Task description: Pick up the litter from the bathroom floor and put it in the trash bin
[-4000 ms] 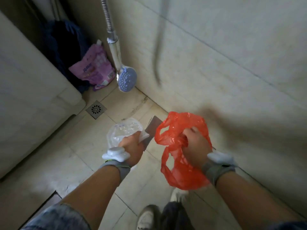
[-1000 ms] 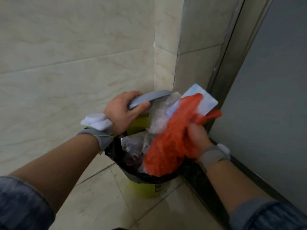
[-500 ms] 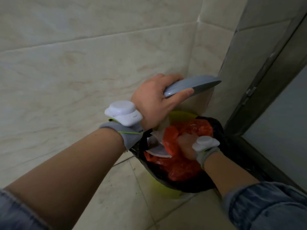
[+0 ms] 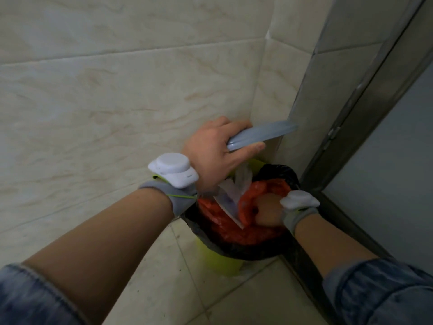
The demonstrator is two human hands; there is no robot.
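A yellow-green trash bin (image 4: 220,262) with a black liner (image 4: 284,174) stands in the corner by the door frame. My left hand (image 4: 210,153) grips the bin's grey-blue lid (image 4: 262,134) and holds it raised above the opening. My right hand (image 4: 267,212) is down inside the bin, pressed into the red plastic bag (image 4: 248,235); its fingers are hidden in the bag. A clear plastic wrapper (image 4: 241,181) and a flat white card (image 4: 228,207) stick up between my two hands.
Beige tiled walls (image 4: 117,90) meet in a corner right behind the bin. A metal door frame (image 4: 351,109) and a grey door (image 4: 398,160) stand on the right. The tiled floor (image 4: 164,277) shows below the bin.
Over the last second my right hand pushed the red bag down from above the rim into the bin. My left hand lifted the lid higher. Four seconds ago I held the litter near the shower.
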